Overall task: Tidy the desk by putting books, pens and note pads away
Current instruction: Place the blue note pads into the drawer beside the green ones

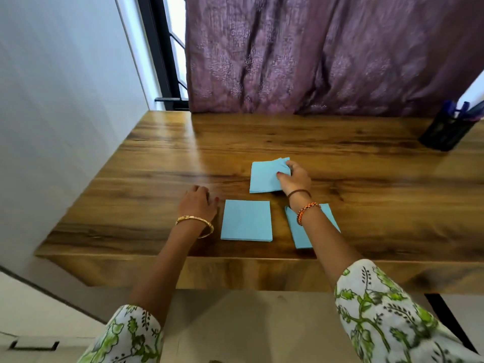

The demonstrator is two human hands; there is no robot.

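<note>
Three light blue note pads lie on the wooden desk (366, 179). My right hand (294, 179) grips the right edge of the far note pad (264, 176), thumb on top, and its upper sheets fan out at the top corner. A second note pad (246, 220) lies flat near the front edge. The third note pad (301, 234) sits to its right, partly hidden under my right forearm. My left hand (197, 204) rests on the bare desk just left of the second pad, fingers curled down, holding nothing.
A black mesh pen holder (445, 132) with blue pens stands at the back right corner. A purple curtain (327, 53) hangs behind the desk. A white wall (60, 100) bounds the left side. The desk's front edge (235, 271) is close to me.
</note>
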